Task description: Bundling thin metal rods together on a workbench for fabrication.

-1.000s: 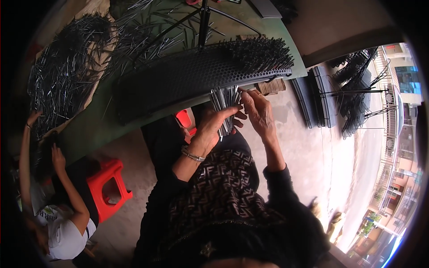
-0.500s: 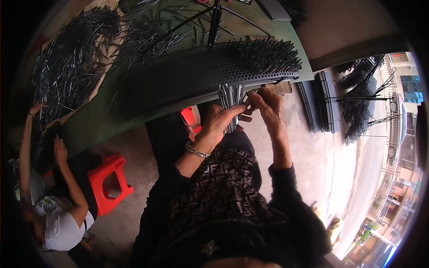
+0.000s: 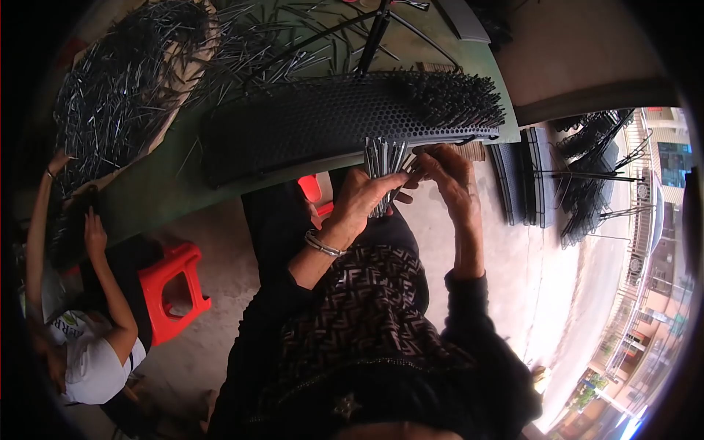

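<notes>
My left hand (image 3: 350,202), with bracelets at the wrist, is closed round a bundle of thin dark and silvery sticks (image 3: 381,155) held upright at the table's front edge. Close to the bundle's right side, my right hand (image 3: 451,176) has its thumb and fingers pinched together; what lies between them is too small to make out. Just beyond both hands lies a long black perforated panel (image 3: 293,121) on the green table. Many dark sticks (image 3: 458,99) stand in the holes at its right end.
Loose sticks (image 3: 128,88) heap on cardboard at the left, more scattered beside them. A black metal stand (image 3: 374,40) rises behind the panel. Finished-looking black panels (image 3: 539,176) stand on the floor at right. Another person (image 3: 95,352) works at the left by a red stool (image 3: 176,293).
The view has shifted slightly, so the panel and table sit a little lower and to the right. My right hand's fingers have turned a little beside the bundle; my left keeps its grip.
</notes>
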A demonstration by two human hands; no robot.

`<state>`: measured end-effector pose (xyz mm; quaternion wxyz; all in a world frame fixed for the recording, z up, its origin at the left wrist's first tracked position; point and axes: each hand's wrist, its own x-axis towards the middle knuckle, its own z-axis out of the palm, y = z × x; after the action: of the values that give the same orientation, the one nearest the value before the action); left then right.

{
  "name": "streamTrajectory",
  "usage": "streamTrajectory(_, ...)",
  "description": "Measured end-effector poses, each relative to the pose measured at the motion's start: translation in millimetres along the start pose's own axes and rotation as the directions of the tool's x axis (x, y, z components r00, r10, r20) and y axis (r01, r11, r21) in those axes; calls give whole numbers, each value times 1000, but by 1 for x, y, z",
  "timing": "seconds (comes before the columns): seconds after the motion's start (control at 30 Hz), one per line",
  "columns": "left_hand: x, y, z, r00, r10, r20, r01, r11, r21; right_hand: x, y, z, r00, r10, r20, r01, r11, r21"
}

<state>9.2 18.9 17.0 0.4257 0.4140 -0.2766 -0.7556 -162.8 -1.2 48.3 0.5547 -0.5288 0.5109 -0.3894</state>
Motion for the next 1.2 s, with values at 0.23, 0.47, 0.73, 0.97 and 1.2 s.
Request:
streamTrajectory(0.23, 5, -2, -4, 997, 67, 36, -64, 994, -93, 8, -6, -3, 999, 24, 38, -24, 1000, -5)
streamTrajectory(0.47, 12, 2, -11, 988, -148, -51, 136, 972, -193, 29, -13, -4, 798, -450, -401, 236, 846, -478)
streamTrajectory(0.73, 22, -11, -13, 984, -177, -13, 159, 913, -375, 50, 8, -8, 707, -608, -362, 283, 712, -643)
streamTrajectory(0.97, 25, -14, -12, 984, -176, 23, 168, 882, -439, 51, 15, -5, 644, -680, -350, 344, 666, -661)
streamTrajectory(1.2, 26, -20, -13, 983, -175, 47, 177, 871, -458, 47, 17, -8, 677, -707, -202, 342, 546, -765)
